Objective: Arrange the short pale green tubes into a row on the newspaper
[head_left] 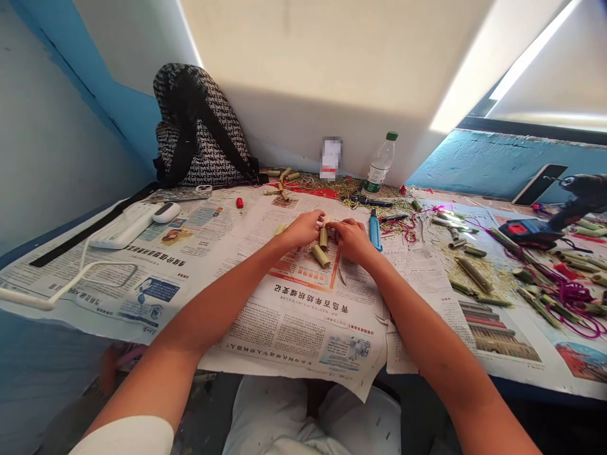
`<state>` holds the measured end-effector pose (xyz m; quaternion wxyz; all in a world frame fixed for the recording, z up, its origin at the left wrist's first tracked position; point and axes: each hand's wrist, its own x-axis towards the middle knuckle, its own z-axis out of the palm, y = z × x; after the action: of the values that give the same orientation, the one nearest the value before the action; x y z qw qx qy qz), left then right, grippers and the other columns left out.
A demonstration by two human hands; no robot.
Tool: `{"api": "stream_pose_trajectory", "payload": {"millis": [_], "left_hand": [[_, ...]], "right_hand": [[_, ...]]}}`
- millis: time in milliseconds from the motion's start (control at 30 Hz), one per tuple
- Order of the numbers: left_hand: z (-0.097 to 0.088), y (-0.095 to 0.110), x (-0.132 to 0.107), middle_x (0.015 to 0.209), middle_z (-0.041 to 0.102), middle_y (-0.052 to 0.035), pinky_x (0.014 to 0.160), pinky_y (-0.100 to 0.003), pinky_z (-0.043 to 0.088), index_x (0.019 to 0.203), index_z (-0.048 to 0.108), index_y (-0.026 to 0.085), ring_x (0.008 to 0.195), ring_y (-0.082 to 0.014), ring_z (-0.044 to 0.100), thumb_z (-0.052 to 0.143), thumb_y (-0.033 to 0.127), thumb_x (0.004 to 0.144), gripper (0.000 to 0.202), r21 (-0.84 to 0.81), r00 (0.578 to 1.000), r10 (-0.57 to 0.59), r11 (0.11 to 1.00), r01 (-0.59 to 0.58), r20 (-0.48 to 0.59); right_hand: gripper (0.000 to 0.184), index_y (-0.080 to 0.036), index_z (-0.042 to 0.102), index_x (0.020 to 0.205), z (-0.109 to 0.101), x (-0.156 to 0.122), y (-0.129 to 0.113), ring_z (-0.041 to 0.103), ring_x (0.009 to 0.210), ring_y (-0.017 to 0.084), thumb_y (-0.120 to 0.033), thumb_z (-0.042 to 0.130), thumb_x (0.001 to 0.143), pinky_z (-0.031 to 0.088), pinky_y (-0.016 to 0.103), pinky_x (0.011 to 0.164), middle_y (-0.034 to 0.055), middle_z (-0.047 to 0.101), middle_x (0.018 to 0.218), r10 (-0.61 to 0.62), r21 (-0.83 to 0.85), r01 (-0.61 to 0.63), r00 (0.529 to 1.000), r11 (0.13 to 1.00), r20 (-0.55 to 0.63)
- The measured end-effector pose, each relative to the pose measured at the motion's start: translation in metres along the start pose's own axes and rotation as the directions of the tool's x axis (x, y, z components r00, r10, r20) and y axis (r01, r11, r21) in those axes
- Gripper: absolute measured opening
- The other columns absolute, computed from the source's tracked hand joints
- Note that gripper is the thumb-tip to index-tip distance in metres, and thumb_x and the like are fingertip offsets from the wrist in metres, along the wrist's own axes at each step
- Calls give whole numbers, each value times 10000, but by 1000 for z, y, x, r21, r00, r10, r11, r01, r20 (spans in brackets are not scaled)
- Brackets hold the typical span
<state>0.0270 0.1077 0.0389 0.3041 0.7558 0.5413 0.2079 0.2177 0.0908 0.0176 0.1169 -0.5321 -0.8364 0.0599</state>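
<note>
My left hand (305,229) and my right hand (351,239) meet over the newspaper, fingertips closed around the upper end of a short bamboo piece (324,238). Its top end is partly hidden by the fingers, so what else they may pinch there does not show. Just below it, a second cut bamboo piece (320,256) lies tilted on the paper. Another pale piece (281,228) shows beyond my left wrist. A blue box cutter (375,230) lies right of my right hand, beside a black pen (394,218).
Newspaper (294,328) covers the table. To the left are a white power strip (124,225), a red cap (239,203) and a backpack (199,133). A plastic bottle (380,165) stands behind. Rightward lie bamboo cuttings (474,274), purple cord (576,297) and a power drill (545,221).
</note>
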Motion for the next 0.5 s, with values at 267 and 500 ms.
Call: {"api": "stream_pose_trajectory", "payload": {"millis": [267,500], "left_hand": [[3,-4,3,1455,679,-146,1118,-308,512,1417,597,149,1355,-258,648,601,62,904,520,60,999,22,998,-19,-38],[-1,1,-1,1461,670,-170,1125,-347,507,1426,597,137,1356,-289,643,599,79,896,533,86,998,31,996,-25,-61]], "right_hand": [[613,-232,623,1515,1,0,4,496,1372,312,-93,428,950,352,447,1103,115,738,1344,3,5,-3,1000,1000,29],[643,-202,590,1551,2,1,2,500,1382,325,-78,449,935,357,451,1108,113,720,1391,29,21,-29,1000,999,1]]}}
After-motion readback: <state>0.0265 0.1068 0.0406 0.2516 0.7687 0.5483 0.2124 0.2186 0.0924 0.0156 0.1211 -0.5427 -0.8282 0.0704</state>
